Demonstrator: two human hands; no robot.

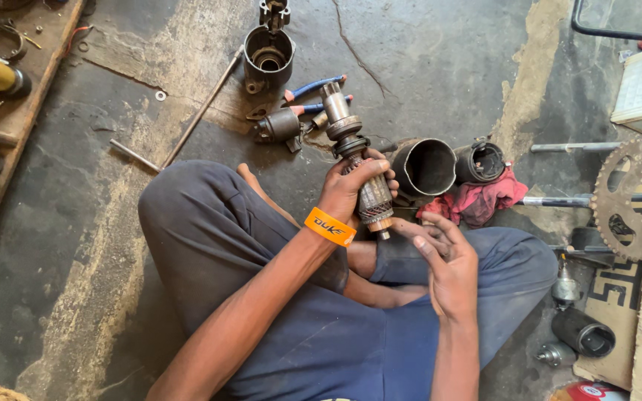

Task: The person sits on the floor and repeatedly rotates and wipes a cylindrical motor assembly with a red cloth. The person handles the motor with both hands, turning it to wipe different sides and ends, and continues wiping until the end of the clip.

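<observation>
Head view: the left hand (352, 187) is wrapped around the middle of a starter armature (354, 160), fingers curled tight on its ribbed core, holding it above the lap. Its long axis runs nearly upright in the picture, tilted a little, with the gear end pointing away from the person and the commutator end pointing down toward the knees. The right hand (446, 260) sits just beside that lower end, to its right, fingers loosely spread and holding nothing, its fingertips near but apparently not touching the shaft tip. The person sits cross-legged on a cracked concrete floor (440, 59). Beyond the armature lie a housing (424, 167), a red rag (484, 200), blue-handled pliers (313, 96) and a sprocket (635, 199) at right.
</observation>
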